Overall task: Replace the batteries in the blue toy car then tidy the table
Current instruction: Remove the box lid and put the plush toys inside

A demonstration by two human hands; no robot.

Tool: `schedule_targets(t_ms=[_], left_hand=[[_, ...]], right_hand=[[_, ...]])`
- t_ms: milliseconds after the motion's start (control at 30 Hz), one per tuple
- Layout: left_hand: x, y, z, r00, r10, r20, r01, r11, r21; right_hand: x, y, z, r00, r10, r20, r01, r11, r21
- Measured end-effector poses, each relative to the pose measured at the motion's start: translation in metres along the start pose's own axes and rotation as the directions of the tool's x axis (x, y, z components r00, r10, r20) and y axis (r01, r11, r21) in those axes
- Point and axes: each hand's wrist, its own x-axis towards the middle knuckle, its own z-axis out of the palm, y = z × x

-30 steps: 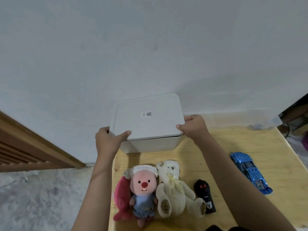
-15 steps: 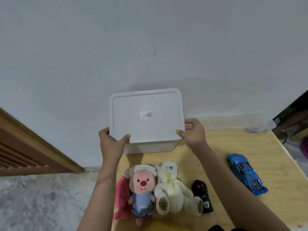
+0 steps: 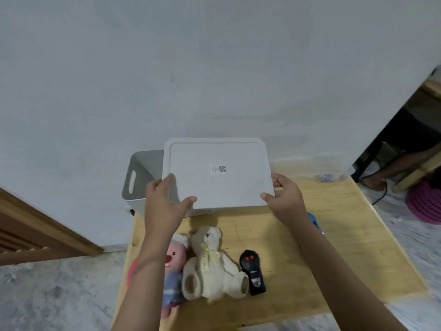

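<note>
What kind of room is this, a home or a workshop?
Most likely a room in a home. A small wooden table stands against a plain white wall, with a cream teddy bear, a pink plush doll and a white storage box on it, and marble-patterned floor beside.

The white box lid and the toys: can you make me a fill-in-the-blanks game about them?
1. Both hands, left hand and right hand, hold the white ____.
2. The remote control has two ____ buttons.
3. The cream teddy bear lies between the pink plush doll and the ____.
4. The open storage box has a handle hole in its ____.

Missing words: lid; red; remote control; side
</note>
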Motion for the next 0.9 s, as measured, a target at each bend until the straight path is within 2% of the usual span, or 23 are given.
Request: schedule_targets(t_ms=[300,433,533,633,733,900], left_hand=[[-0.111,0.11,0.152,0.991,0.082,0.108,-0.095,0.988,0.123],[-0.168,0.151,0.231,0.968,0.055,0.244,-0.111,0.97,0.218],[-0.202,0.171,0.284,0.937,-0.018,0.349,-0.071,0.968,0.241],[-0.23,0.177,0.323,0.909,-0.097,0.405,-0.014,0.965,0.261],[-0.25,0.167,0.349,0.893,-0.118,0.435,-0.036,0.944,0.329],[-0.266,0.145,0.37,0.87,-0.158,0.467,-0.067,0.901,0.429]], right_hand=[[-0.027,0.106,-0.194,0.99,0.128,-0.064,-0.133,0.988,-0.076],[-0.041,0.172,-0.284,0.965,0.25,-0.082,-0.259,0.958,-0.121],[-0.052,0.211,-0.334,0.947,0.309,-0.088,-0.321,0.929,-0.184],[-0.059,0.245,-0.362,0.928,0.366,-0.076,-0.372,0.888,-0.269],[-0.062,0.28,-0.365,0.919,0.393,-0.034,-0.38,0.856,-0.35],[-0.069,0.327,-0.352,0.908,0.417,0.045,-0.376,0.856,-0.354]])
